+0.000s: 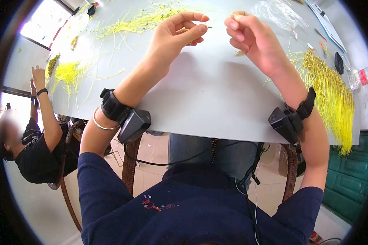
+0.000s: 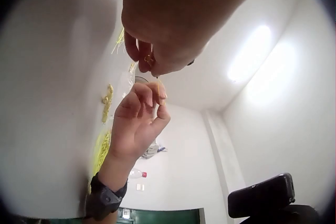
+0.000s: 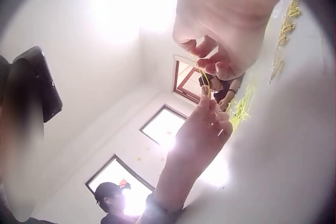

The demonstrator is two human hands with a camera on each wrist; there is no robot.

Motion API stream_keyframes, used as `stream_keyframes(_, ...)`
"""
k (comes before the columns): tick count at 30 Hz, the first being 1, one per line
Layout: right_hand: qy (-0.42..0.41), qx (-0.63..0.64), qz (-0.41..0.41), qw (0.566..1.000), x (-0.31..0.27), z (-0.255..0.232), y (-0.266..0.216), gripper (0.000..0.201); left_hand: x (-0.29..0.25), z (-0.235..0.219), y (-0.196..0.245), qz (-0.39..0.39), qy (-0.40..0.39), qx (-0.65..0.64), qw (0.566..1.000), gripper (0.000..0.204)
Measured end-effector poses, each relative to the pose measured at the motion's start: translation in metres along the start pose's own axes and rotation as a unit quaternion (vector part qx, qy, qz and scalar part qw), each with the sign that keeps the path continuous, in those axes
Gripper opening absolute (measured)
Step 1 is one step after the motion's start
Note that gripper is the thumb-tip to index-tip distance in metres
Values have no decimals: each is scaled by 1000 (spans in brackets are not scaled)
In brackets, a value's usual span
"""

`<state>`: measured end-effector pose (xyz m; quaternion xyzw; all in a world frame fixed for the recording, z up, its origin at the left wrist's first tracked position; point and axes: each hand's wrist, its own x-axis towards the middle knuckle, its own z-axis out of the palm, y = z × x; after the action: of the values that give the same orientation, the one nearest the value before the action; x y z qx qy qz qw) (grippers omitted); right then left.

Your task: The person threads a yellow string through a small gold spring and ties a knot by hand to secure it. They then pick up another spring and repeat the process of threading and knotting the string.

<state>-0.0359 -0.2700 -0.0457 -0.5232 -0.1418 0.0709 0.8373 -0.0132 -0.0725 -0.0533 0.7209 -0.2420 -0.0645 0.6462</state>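
A thin yellow cord [image 3: 200, 69] runs between the fingertips of both hands, raised over the far part of the table. My right hand [image 1: 255, 41] pinches one end between thumb and forefinger, its other fingers curled. At the cord's other end is my left hand [image 1: 178, 34], thumb and forefinger close together on it. A small dark tip sticks out past the left thumb in the head view. Among the left fingers, the left wrist view shows a small golden loop [image 2: 149, 59], partly hidden. Below the hands lies a row of golden coiled pieces [image 3: 283, 37] on the table.
A bundle of yellow cords [image 1: 331, 98] hangs over the table's right edge. More yellow strands [image 1: 141, 22] lie at the back, with a yellow pile [image 1: 69, 73] at left. A plastic bag [image 1: 278, 14], a clipboard [image 1: 325, 24] and a bottle [image 1: 362, 77] stand around. Another person [image 1: 41, 139] sits at left.
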Motion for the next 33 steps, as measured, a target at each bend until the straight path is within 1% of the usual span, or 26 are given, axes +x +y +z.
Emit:
stream_keyframes(1, -68, 5, 16, 998, 3, -7, 0, 10, 0, 2, 2, 4, 11, -15, 1000, 29)
stream_keyframes(2, -70, 4, 12, 997, 5, -12, 1, 10, 0, 3, 4, 7, 22, -30, 999, 26)
stream_keyframes(4, -112, 96, 3, 989, 4, -14, 1, 9, 1, 2, 3, 4, 20, -32, 999, 27)
stream_keyframes(5, -112, 96, 3, 989, 4, -12, 0, 9, 0, 2, 3, -1, 18, -35, 999, 28)
stream_keyframes(6, -61, 106, -25, 992, 2, -9, -2, 9, 1, 2, 2, -1, 18, -35, 999, 28)
stream_keyframes(7, -10, 116, -52, 992, 2, -6, -4, 9, 1, 0, 1, 1, -18, -17, 1000, 29)
stream_keyframes(8, 2, 107, -77, 991, 3, -7, -1, 19, 1, 0, 1, 3, -53, 1, 999, 29)
stream_keyframes(9, 2, 107, -76, 991, 4, -9, -2, 19, 1, 0, 1, 3, -53, 0, 999, 29)
stream_keyframes(11, -36, 145, -93, 984, 3, -14, -5, 11, -1, 2, 2, -28, -83, 10, 996, 28)
stream_keyframes(12, -36, 145, -92, 984, 2, -13, -6, 11, -1, 2, 1, -29, -83, 9, 996, 28)
stream_keyframes(14, 74, 131, -125, 981, 1, -10, -7, 16, -2, 3, 1, -38, -147, 26, 988, 26)
stream_keyframes(15, 74, 131, -125, 981, 1, -9, -7, 16, -2, 4, 1, -39, -147, 26, 988, 26)
stream_keyframes(17, 110, 80, -119, 984, 2, -9, -7, 17, -3, 6, 3, -31, -152, 19, 988, 23)
stream_keyframes(20, 105, 81, -108, 985, 1, -8, -5, 18, -3, 5, 6, -39, -165, 34, 985, 21)
stream_keyframes(23, 107, 71, -119, 985, 0, -4, -5, 18, -4, 4, 6, -34, -156, 44, 986, 18)
stream_keyframes(27, 106, 64, -121, 985, 0, -6, -4, 18, -5, 5, 7, -53, -159, 28, 985, 15)
stream_keyframes(29, 88, 68, -125, 986, 2, -5, -2, 20, -6, 7, 7, -77, -139, -29, 987, 10)
stream_keyframes(30, 88, 68, -125, 986, 1, -4, -4, 20, -6, 7, 8, -78, -140, -29, 987, 10)
stream_keyframes(32, 71, 42, -86, 993, -3, 1, -10, 28, -5, 7, 9, -91, -144, -72, 983, 6)
stream_keyframes(33, 71, 42, -86, 993, -4, 1, -10, 28, -4, 6, 8, -91, -145, -72, 983, 6)
